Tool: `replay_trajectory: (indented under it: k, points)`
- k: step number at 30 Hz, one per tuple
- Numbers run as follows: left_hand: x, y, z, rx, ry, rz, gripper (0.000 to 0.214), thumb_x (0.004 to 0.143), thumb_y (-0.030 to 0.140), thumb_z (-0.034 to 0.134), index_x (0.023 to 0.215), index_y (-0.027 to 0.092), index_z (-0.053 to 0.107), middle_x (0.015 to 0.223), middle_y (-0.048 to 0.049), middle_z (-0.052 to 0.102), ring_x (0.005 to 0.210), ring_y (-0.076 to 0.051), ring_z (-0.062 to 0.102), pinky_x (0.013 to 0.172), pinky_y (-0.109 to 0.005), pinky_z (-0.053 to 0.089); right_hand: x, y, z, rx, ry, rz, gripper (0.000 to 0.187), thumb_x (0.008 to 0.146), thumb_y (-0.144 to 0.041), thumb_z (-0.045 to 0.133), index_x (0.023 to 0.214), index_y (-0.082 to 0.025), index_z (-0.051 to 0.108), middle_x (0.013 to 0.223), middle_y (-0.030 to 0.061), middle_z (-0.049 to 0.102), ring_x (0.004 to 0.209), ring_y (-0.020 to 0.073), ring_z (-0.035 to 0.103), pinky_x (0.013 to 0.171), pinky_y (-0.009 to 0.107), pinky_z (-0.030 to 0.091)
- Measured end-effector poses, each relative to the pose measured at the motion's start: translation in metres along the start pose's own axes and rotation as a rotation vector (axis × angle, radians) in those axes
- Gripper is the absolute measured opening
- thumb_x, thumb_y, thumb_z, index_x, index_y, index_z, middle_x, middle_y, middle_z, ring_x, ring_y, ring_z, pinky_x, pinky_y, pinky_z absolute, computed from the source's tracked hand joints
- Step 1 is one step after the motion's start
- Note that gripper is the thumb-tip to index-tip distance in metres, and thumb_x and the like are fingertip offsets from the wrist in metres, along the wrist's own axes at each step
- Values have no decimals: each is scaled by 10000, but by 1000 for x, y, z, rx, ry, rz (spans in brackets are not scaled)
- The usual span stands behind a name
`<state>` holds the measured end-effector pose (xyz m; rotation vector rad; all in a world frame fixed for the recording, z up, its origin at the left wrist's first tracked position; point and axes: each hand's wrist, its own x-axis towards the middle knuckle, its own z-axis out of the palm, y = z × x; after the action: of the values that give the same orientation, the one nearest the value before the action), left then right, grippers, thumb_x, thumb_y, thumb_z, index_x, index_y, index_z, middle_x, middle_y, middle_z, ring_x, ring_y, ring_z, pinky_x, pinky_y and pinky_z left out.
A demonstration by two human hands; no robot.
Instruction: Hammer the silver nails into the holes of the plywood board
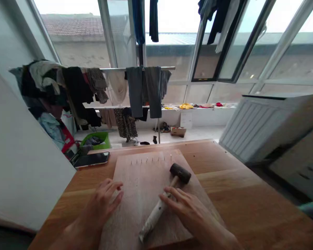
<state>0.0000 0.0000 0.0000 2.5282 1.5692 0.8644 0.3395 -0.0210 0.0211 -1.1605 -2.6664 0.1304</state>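
Note:
A mallet (156, 211) with a black head and a worn, whitish handle lies slantwise on a pale wooden board (135, 194). My right hand (187, 208) is on the handle just below the head, its fingers loosely over it. Over the board's left edge, my left hand (106, 199) is half curled, thumb and fingertips apart, with nothing visible between them. Several thin nails (152, 159) stand upright in a row along the board's far end, beyond the mallet head. The rightmost nail sits slightly apart from the others.
The board rests on a brown wooden table (229, 187). A dark phone (92, 159) lies at the table's far left. Beyond are a rack hung with clothes (152, 92), a green basket (105, 139) and a small cardboard box (178, 132). A white cabinet (253, 125) stands at right.

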Motion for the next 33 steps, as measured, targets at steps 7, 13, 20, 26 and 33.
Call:
replay_trajectory:
  k: [7, 13, 20, 26, 33]
  points:
    - [111, 4, 10, -75, -66, -81, 299, 937, 380, 525, 1126, 181, 645, 1158, -100, 655, 1033, -247, 642, 985, -410, 487, 12, -1, 0, 73, 33, 57, 536, 825, 93, 465, 1199, -228, 676, 1196, 84, 683, 1055, 219, 679, 905, 320, 579]
    - [132, -19, 31, -81, -221, -216, 430, 900, 462, 536, 1169, 145, 647, 1232, -148, 621, 1071, -286, 648, 987, -416, 484, 0, 28, 6, 79, 92, 164, 482, 811, 57, 493, 1181, -181, 687, 1192, 111, 687, 1095, 242, 661, 969, 369, 556]
    - [126, -32, 39, -386, -172, -358, 373, 848, 412, 591, 1090, 131, 632, 1046, -128, 676, 812, -215, 689, 721, -330, 577, 14, 68, -13, 82, 132, 226, 388, 836, -54, 489, 1090, -215, 734, 1091, 85, 718, 1060, 253, 652, 956, 403, 523]
    - [129, -38, 43, -700, -138, -421, 342, 844, 413, 629, 1040, 135, 592, 906, -76, 662, 700, -180, 704, 632, -310, 600, 87, 98, -15, 153, 285, 357, 319, 894, -192, 500, 1145, -184, 696, 1185, 114, 652, 1021, 218, 658, 947, 361, 503]
    - [133, -36, 41, -855, -14, -378, 329, 861, 422, 628, 1009, 130, 598, 765, -28, 638, 611, -154, 685, 555, -259, 567, 140, 129, 8, 161, 192, 423, 251, 899, -195, 524, 1068, -157, 705, 1068, 130, 704, 843, 191, 709, 835, 309, 511]
